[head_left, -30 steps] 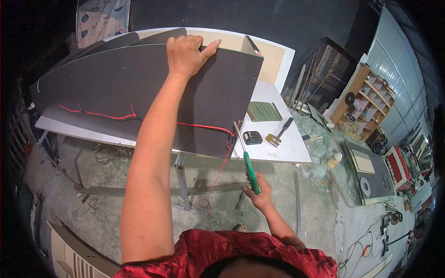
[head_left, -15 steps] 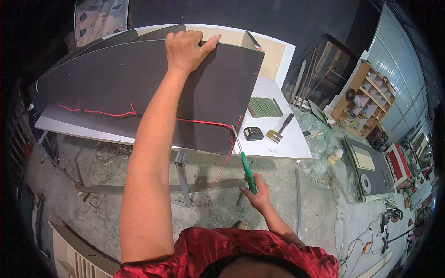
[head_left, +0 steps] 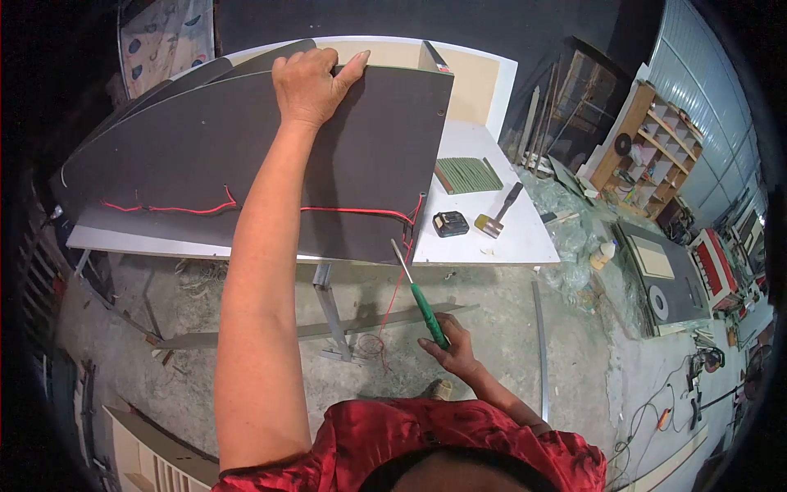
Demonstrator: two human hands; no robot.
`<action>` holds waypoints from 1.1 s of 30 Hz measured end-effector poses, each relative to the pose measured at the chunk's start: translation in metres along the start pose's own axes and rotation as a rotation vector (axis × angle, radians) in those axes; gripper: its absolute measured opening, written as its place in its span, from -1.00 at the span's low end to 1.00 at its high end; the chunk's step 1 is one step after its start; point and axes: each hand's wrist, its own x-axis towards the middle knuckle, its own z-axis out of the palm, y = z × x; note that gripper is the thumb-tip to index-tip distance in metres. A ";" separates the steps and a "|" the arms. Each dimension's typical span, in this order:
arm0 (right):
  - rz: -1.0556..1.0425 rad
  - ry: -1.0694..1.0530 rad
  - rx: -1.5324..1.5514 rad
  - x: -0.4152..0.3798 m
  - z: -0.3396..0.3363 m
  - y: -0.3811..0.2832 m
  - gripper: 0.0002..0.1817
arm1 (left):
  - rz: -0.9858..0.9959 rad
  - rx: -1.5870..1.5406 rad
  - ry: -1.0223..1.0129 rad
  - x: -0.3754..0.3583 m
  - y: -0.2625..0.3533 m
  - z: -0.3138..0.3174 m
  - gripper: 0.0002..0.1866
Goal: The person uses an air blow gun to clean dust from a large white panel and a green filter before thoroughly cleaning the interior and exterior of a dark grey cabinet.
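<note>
My left hand is hooked over the top edge of a large dark grey panel, thumb stretched along the edge. The panel stands on a white board. In my right hand is a screwdriver with a green handle, its metal shaft pointing up toward the panel's lower right corner. Red wire runs across the lower part of the panel, partly hidden by my left forearm. At the right edge it gathers beside the screwdriver tip, and a thin strand hangs to the floor.
On the white board lie a black battery pack, a hammer and a green slatted piece. Beneath, a metal leg stands on the concrete floor. Shelving, stacked panels and cables lie to the right.
The screwdriver tip has moved down and away from the red wire at the panel's right edge. My left hand keeps its hold on the top edge. The whole view has shifted slightly.
</note>
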 end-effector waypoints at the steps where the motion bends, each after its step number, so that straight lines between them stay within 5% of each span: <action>1: 0.018 0.000 -0.027 -0.001 0.002 0.004 -0.51 | 0.003 0.002 -0.001 0.000 0.000 0.000 -0.38; 33: 0.153 -0.048 -0.081 -0.040 0.017 0.034 -0.52 | 0.024 0.007 -0.052 0.000 -0.003 0.001 -0.37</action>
